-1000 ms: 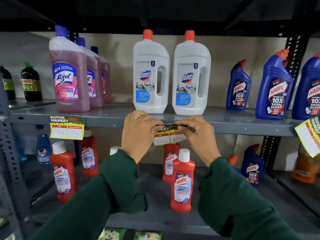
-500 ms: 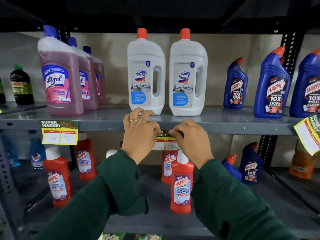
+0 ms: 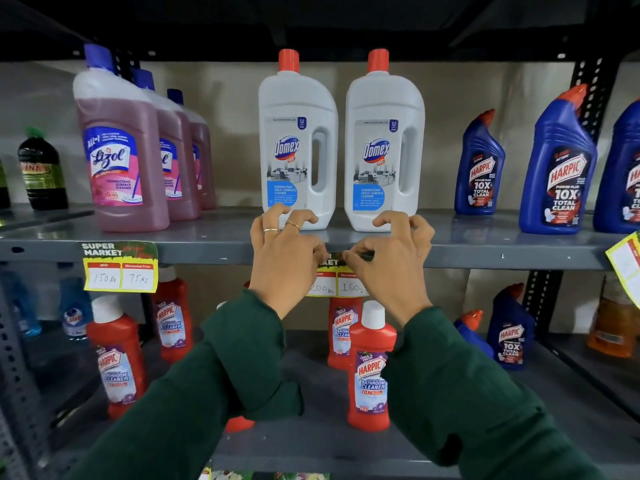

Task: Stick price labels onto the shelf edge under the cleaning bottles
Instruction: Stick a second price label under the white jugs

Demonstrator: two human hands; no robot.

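Price label [image 3: 341, 280], a yellow paper tag with two white handwritten boxes and a green header, hangs from the front lip of the grey painted metal shelf [image 3: 485, 252], directly below the two white Domex jugs. Dark green knit sleeves [image 3: 221, 382] rise from the bottom of the view. The left hand [image 3: 282, 263], wearing thin gold rings, and the right hand [image 3: 391, 268] press the label's top strip against the shelf edge with thumbs and forefingers, remaining fingers curled and lifted above the ledge. Lower down, glossy red plastic Harpic bottles [image 3: 370, 372] with white caps stand on the next shelf. An identical yellow label [image 3: 120, 266] sits flat on the same edge to the left, under the pink translucent Lizol bottles [image 3: 119, 154]. Behind the hands stand the smooth, handled white Domex jugs [image 3: 298, 143] with red caps; angled-neck blue Harpic bottles [image 3: 557, 168] stand to the right.
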